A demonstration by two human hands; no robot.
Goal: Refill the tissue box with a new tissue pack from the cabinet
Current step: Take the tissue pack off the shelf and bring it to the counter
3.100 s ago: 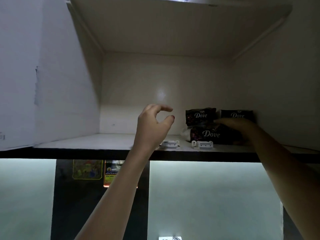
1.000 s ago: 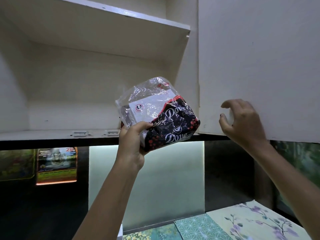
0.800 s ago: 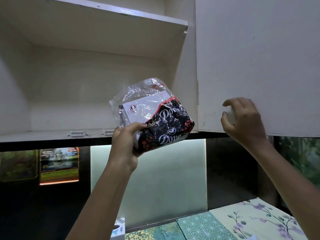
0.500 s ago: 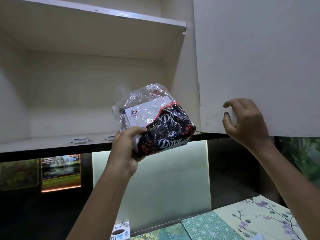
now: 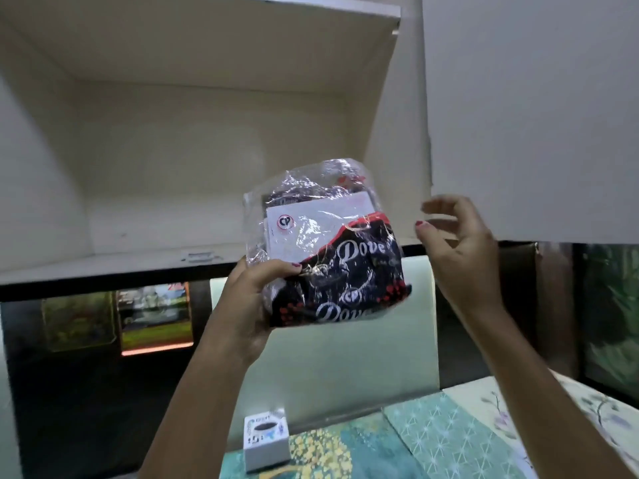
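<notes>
Left forearm rises from the bottom edge; left hand (image 5: 247, 307) is closed around the lower left corner of the tissue pack (image 5: 330, 252), thumb across the front of the wrapper, fingers behind it. The pack is held up in the air in front of the open cabinet, tilted, clear of the shelf. Its wrapper is clear plastic, loose and crumpled at the top; a white card with a round red logo shows through the upper half, and the lower half is black with red dots and white "Dove" lettering in 2 places.

Right hand (image 5: 460, 252) is just right of the pack — fingers spread and curled, holding nothing. It sits in front of the bottom edge of the cabinet door (image 5: 532, 115); contact with the door cannot be confirmed.

Below, on a patterned cloth (image 5: 432, 444) in green and yellow panels, stands a small white tissue box (image 5: 265, 447) with a dark oval opening on top — well apart from the pack.

Behind the hands, the cabinet shelf (image 5: 103, 266) is bare apart from a small pale fitting (image 5: 197, 256) near its front edge. Under the shelf, a lit pale panel (image 5: 345, 354) and a colourful poster (image 5: 155, 318) to its left, blurred.
</notes>
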